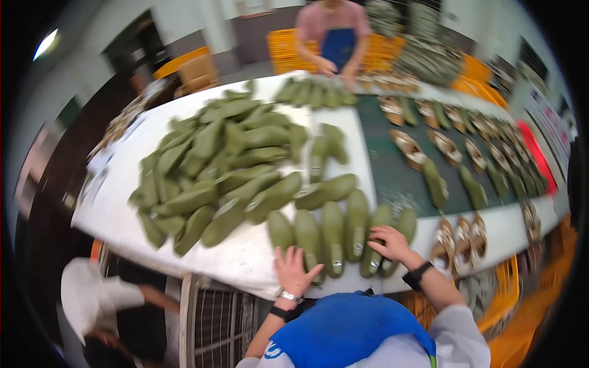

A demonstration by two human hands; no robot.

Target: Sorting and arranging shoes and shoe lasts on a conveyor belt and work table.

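My left hand [294,271] lies with spread fingers over the near ends of the olive-green shoe lasts [307,236] at the table's front edge. To its right, my right hand [391,244] rests on another green last [378,214] in the same row, its fingers apart and slightly bent. Several lasts stand side by side here, pointing away from me. Just beyond them, one last [326,191] lies crosswise. A large loose heap of green lasts [227,144] covers the table's left part.
Gold-trimmed shoes [410,149] and lasts sit in rows on a dark green surface [392,178] at right. More shoes [443,245] stand at the near right edge. A co-worker [334,37] stands across the white table [110,211]; another person [101,300] is at lower left. Orange crates [500,294] stand below.
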